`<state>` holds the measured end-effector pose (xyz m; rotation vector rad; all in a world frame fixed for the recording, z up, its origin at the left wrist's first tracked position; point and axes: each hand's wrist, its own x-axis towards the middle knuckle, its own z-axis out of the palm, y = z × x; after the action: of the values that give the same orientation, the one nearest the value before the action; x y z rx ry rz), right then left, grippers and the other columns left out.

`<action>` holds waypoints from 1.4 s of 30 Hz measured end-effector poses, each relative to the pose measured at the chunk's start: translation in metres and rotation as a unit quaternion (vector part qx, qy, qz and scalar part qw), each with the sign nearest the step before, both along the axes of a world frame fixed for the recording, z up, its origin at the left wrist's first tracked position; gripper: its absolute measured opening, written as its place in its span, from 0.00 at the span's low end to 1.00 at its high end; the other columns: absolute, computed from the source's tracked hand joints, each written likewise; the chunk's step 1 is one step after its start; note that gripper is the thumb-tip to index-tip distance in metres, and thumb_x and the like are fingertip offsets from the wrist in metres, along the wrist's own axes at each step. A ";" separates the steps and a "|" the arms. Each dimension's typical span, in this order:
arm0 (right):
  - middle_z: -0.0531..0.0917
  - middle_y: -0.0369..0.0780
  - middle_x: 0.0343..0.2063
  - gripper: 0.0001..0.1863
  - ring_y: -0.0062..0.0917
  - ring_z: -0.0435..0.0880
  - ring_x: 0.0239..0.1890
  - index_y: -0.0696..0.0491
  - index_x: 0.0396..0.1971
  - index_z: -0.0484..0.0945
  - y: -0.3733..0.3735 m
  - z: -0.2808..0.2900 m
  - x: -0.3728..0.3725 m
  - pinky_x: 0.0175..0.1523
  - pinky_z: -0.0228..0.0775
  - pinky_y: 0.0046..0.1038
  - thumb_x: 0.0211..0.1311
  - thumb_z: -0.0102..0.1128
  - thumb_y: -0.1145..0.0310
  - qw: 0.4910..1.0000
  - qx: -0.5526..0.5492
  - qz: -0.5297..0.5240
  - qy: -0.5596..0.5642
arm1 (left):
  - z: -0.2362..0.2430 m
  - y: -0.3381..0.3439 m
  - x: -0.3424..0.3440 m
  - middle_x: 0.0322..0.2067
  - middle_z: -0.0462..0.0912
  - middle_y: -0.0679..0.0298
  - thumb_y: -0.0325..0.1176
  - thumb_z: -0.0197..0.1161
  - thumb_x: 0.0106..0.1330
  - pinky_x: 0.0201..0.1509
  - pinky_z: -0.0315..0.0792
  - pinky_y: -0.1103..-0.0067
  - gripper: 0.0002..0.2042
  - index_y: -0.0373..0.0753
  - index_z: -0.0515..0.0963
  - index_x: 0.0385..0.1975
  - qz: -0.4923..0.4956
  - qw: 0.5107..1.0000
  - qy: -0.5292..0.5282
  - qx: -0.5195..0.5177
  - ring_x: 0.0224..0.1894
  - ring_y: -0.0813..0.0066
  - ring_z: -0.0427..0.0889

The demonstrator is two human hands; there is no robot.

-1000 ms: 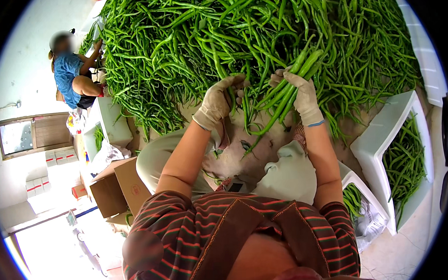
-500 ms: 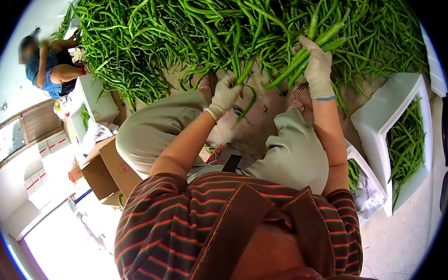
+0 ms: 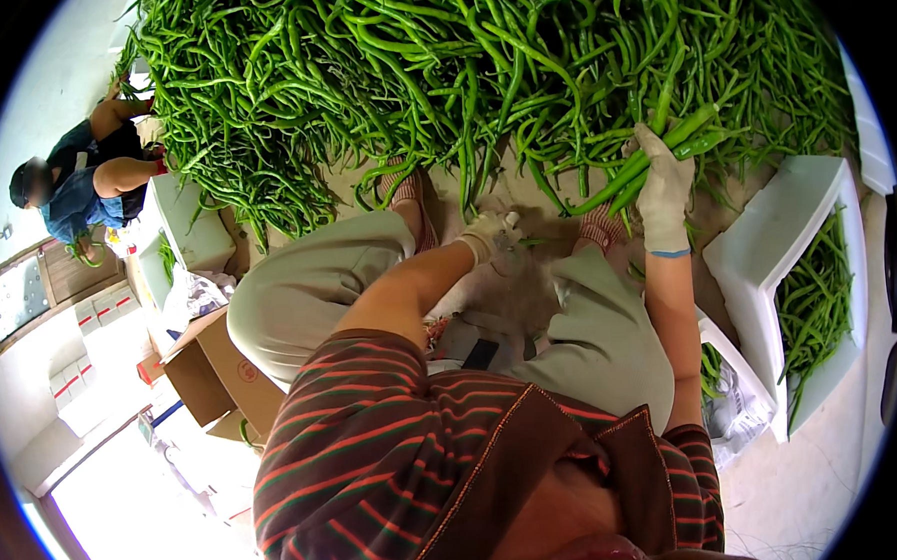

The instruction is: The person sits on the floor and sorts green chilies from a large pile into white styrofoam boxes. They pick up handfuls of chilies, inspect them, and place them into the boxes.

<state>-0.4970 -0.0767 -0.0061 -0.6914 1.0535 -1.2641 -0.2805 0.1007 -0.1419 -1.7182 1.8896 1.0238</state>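
Observation:
My right hand (image 3: 665, 188), in a white glove with a blue cuff edge, is closed round a bunch of long green chili peppers (image 3: 629, 175) that stick out on both sides of it. Between my knees, low over the floor, is my left hand (image 3: 492, 237), gloved too. Its fingers are curled in; a small green tip shows just beside them, and whether they grip it is hard to make out. In front of both hands spreads a large heap of green chili peppers (image 3: 390, 82), its near edge reaching my feet.
At right stand a white foam box (image 3: 768, 256) with chili peppers inside and a smaller white container (image 3: 747, 352) lined with plastic. An open cardboard box (image 3: 217, 365) is by my left knee. A co-worker (image 3: 84, 191) sits at far left beside another foam box (image 3: 194, 226).
My left hand has moved nearer my body and to the right; the peppers it held no longer show in it. My right hand has shifted slightly right and nearer. The co-worker has leaned over.

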 end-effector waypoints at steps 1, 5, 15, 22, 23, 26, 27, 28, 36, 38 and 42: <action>0.82 0.42 0.33 0.17 0.26 0.82 0.29 0.64 0.49 0.75 -0.001 -0.002 -0.002 0.34 0.77 0.27 0.59 0.62 0.80 1.000 -0.012 -0.001 0.000 | 0.006 -0.005 -0.003 0.57 0.73 0.52 0.33 0.56 0.63 0.55 0.76 0.64 0.16 0.44 0.75 0.51 0.056 0.998 0.021 -0.009 0.53 0.49 0.79; 0.81 0.39 0.30 0.12 0.24 0.80 0.27 0.60 0.41 0.75 -0.006 0.002 0.006 0.34 0.75 0.26 0.57 0.64 0.82 0.999 0.031 -0.012 -0.001 | 0.051 0.005 0.031 0.52 0.75 0.52 0.33 0.57 0.60 0.51 0.75 0.64 0.17 0.40 0.72 0.50 -0.176 0.945 0.141 -0.236 0.49 0.48 0.79; 0.79 0.40 0.29 0.11 0.25 0.79 0.27 0.62 0.39 0.74 -0.005 0.004 0.012 0.35 0.72 0.27 0.57 0.63 0.83 0.999 0.022 0.020 -0.017 | -0.034 -0.010 0.060 0.51 0.76 0.49 0.38 0.70 0.57 0.53 0.73 0.62 0.30 0.39 0.63 0.56 0.488 0.829 0.046 -0.268 0.50 0.45 0.79; 0.80 0.40 0.31 0.11 0.25 0.79 0.29 0.61 0.39 0.76 0.002 0.009 0.014 0.37 0.73 0.26 0.57 0.63 0.83 0.999 -0.001 -0.005 -0.036 | -0.029 -0.062 0.042 0.57 0.72 0.50 0.55 0.67 0.56 0.55 0.75 0.62 0.33 0.41 0.70 0.57 0.593 0.793 -0.112 -0.086 0.53 0.50 0.78; 0.80 0.39 0.31 0.11 0.24 0.79 0.29 0.61 0.40 0.76 -0.001 0.007 0.013 0.37 0.72 0.26 0.57 0.62 0.83 0.999 0.027 0.014 -0.011 | -0.028 -0.061 0.043 0.58 0.69 0.52 0.56 0.65 0.57 0.54 0.75 0.59 0.32 0.41 0.71 0.56 0.571 0.811 -0.100 -0.083 0.56 0.49 0.77; 0.79 0.39 0.30 0.10 0.25 0.78 0.28 0.61 0.40 0.75 -0.002 0.001 0.010 0.36 0.71 0.27 0.58 0.61 0.83 0.999 0.031 0.034 0.009 | -0.017 -0.069 0.041 0.63 0.66 0.51 0.54 0.65 0.58 0.57 0.75 0.60 0.29 0.43 0.74 0.56 0.491 0.859 -0.113 -0.087 0.58 0.50 0.75; 0.79 0.39 0.29 0.10 0.25 0.78 0.28 0.61 0.40 0.75 -0.001 0.003 0.013 0.36 0.71 0.26 0.58 0.61 0.82 0.999 0.024 0.032 -0.013 | -0.029 -0.065 0.050 0.64 0.65 0.50 0.51 0.65 0.58 0.57 0.75 0.62 0.29 0.41 0.73 0.56 0.475 0.869 -0.119 -0.076 0.60 0.51 0.74; 0.79 0.39 0.29 0.11 0.25 0.78 0.28 0.62 0.40 0.74 -0.001 0.004 0.014 0.36 0.71 0.26 0.58 0.61 0.83 0.999 0.022 0.033 -0.009 | -0.031 -0.063 0.052 0.62 0.68 0.48 0.50 0.65 0.59 0.57 0.75 0.62 0.28 0.40 0.73 0.55 0.468 0.875 -0.091 -0.081 0.59 0.50 0.75; 0.79 0.39 0.29 0.11 0.23 0.78 0.27 0.61 0.40 0.74 0.001 0.008 0.015 0.36 0.71 0.26 0.58 0.61 0.84 0.999 0.031 0.037 -0.018 | -0.025 -0.073 0.050 0.47 0.81 0.45 0.36 0.70 0.57 0.53 0.75 0.65 0.23 0.33 0.72 0.50 0.540 0.835 0.068 -0.085 0.50 0.50 0.81; 0.80 0.38 0.28 0.11 0.23 0.78 0.27 0.61 0.40 0.75 0.003 0.012 0.014 0.36 0.71 0.25 0.57 0.62 0.83 0.999 0.021 0.046 -0.016 | -0.036 -0.083 0.046 0.47 0.82 0.47 0.33 0.71 0.57 0.51 0.76 0.67 0.23 0.32 0.73 0.50 0.563 0.816 0.105 -0.079 0.49 0.53 0.82; 0.80 0.38 0.28 0.11 0.22 0.77 0.27 0.61 0.41 0.75 0.003 0.004 0.009 0.36 0.70 0.24 0.57 0.61 0.83 0.999 0.013 0.048 0.000 | -0.036 -0.100 0.040 0.45 0.83 0.54 0.34 0.71 0.59 0.48 0.76 0.67 0.24 0.35 0.74 0.54 0.591 0.798 0.116 0.021 0.45 0.58 0.83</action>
<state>-0.4881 -0.0740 -0.0021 -0.7141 1.0229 -1.1649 -0.2400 0.0008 -0.1782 -2.8757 0.6530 1.6820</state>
